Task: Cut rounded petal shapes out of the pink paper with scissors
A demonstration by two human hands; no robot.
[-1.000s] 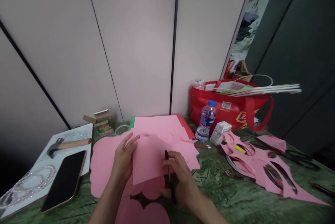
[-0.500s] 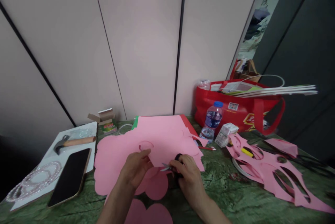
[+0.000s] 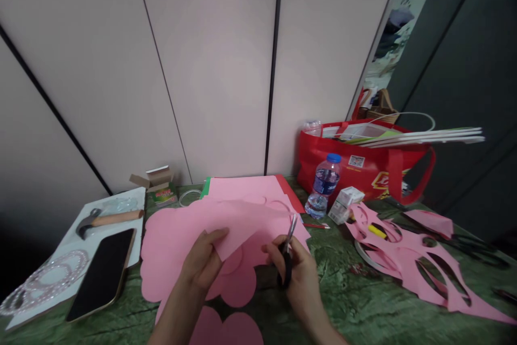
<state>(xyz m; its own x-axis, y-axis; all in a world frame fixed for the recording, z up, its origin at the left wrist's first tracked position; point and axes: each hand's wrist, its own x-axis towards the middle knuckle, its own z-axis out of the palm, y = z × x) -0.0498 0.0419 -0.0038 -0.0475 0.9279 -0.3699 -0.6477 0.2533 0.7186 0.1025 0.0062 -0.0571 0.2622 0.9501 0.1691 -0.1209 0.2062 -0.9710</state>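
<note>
My left hand (image 3: 205,259) pinches the near edge of a sheet of pink paper (image 3: 242,224), thumb on top, and holds it raised above other pink pieces. In my right hand (image 3: 299,267) is a pair of scissors (image 3: 287,253); its dark handles are in the fingers and its blades point up and away from me, apart from the held edge. Scalloped pink paper shapes (image 3: 165,243) lie under and around the sheet. More rounded pink shapes (image 3: 238,286) lie near my wrists, partly hidden by my left forearm.
To the left are a hammer (image 3: 113,218), a phone (image 3: 103,275), bead strings (image 3: 52,280) and a small open box (image 3: 163,191). At the right stand a water bottle (image 3: 323,186), a white carton (image 3: 345,205) and a red bag (image 3: 339,162), with pink paper offcuts (image 3: 407,259) in front.
My left hand now holds a lifted paper sheet by its edge. The scissors in my right hand have turned from pointing left to pointing up, away from the left hand's fingers.
</note>
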